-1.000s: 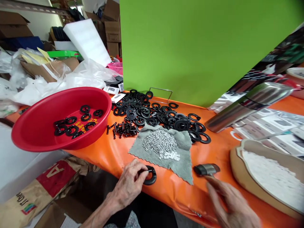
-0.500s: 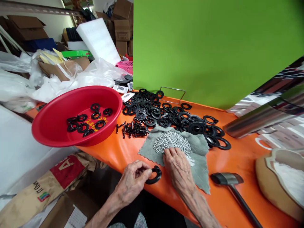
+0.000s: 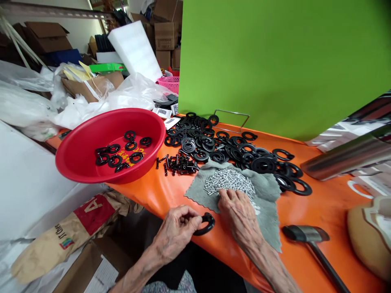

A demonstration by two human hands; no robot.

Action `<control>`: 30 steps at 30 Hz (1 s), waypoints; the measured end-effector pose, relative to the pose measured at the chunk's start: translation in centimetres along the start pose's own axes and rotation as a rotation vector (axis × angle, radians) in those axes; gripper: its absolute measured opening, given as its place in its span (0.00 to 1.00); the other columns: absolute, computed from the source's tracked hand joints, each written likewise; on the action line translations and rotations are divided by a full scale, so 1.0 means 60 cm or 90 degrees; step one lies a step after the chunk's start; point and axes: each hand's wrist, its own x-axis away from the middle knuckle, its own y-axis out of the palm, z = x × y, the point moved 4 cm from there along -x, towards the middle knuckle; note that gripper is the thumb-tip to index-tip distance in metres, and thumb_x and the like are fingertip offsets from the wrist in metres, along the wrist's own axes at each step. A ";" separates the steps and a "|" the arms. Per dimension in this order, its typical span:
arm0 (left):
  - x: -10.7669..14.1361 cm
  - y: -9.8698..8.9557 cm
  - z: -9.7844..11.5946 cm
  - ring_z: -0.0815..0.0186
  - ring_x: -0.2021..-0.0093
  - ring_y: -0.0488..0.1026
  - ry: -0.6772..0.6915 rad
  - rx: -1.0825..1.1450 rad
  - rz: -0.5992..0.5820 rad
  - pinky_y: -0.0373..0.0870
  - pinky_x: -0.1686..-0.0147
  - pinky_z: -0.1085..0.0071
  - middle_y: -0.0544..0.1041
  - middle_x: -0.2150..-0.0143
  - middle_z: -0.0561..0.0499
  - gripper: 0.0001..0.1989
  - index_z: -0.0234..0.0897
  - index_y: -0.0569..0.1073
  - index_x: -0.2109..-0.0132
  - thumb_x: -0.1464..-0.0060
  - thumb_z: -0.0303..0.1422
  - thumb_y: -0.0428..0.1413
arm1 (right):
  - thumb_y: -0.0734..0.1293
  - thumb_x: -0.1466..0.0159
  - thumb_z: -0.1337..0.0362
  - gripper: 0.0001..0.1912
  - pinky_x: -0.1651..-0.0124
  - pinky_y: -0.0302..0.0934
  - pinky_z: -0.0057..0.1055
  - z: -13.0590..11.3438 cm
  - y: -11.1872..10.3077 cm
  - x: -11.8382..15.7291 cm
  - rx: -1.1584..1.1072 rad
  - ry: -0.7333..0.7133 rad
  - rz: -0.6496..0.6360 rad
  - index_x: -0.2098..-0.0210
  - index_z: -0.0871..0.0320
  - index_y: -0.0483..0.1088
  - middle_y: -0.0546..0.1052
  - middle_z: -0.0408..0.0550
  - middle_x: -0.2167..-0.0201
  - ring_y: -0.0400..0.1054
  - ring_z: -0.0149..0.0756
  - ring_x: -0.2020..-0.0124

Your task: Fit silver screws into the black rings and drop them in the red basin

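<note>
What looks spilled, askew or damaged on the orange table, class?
Nothing looks plainly wrong. The silver rivets are heaped on the cloth; a few black pins lie just left of their heap, slightly untidy.

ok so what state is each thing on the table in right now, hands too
left hand: pinching a black ring
right hand: fingertips down at the silver pins, grip hidden
silver pins: loose, heaped
grey cloth: spread out, rumpled, under the silver pins
hammer: lying down, not held
red basin: open, several rings inside
black pins: loose pile
</note>
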 end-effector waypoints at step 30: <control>0.024 0.033 0.009 0.70 0.73 0.64 0.179 -0.341 0.065 0.62 0.69 0.73 0.68 0.70 0.53 0.06 0.34 0.73 0.64 0.41 0.30 0.53 | 0.65 0.38 0.56 0.09 0.67 0.65 0.27 -0.041 -0.043 0.133 -0.630 0.324 0.106 0.67 0.55 0.72 0.74 0.44 0.72 0.67 0.33 0.72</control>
